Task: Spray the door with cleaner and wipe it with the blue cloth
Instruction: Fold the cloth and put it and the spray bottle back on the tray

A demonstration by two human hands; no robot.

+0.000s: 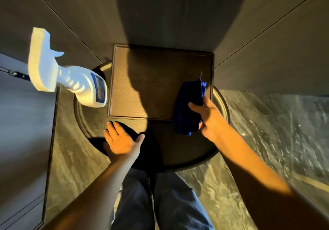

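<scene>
A dim space with dark wood-grain wall panels (pixel 178 12) and a marbled stone floor (pixel 267 132) is seen from above, lit warmly from one side. At the centre of the frame a round dark table (pixel 178 151) is placed against the panels, and a rectangular brown tray (pixel 151 87) is set on it.

The right hand (pixel 207 116), right of centre, is closed around a folded blue cloth (pixel 189 103); the cloth is pinched between thumb and fingers and hangs over the tray's lower right corner. Whether the cloth touches the tray cannot be told. The left hand (pixel 121 140), lower left of centre, is held loose and flat with fingers spread, gripping nothing, above the table's near edge; its shadow is cast on the tabletop.

A white spray bottle (pixel 71 76) is stood at the table's left rim, just beside the tray's left edge, its trigger head leaning toward the upper left of the frame. A blue label is seen on its body.

At the bottom of the frame, blue trousers (pixel 160 203) are seen between the forearms. Which of the surrounding panels is the door cannot be told.
</scene>
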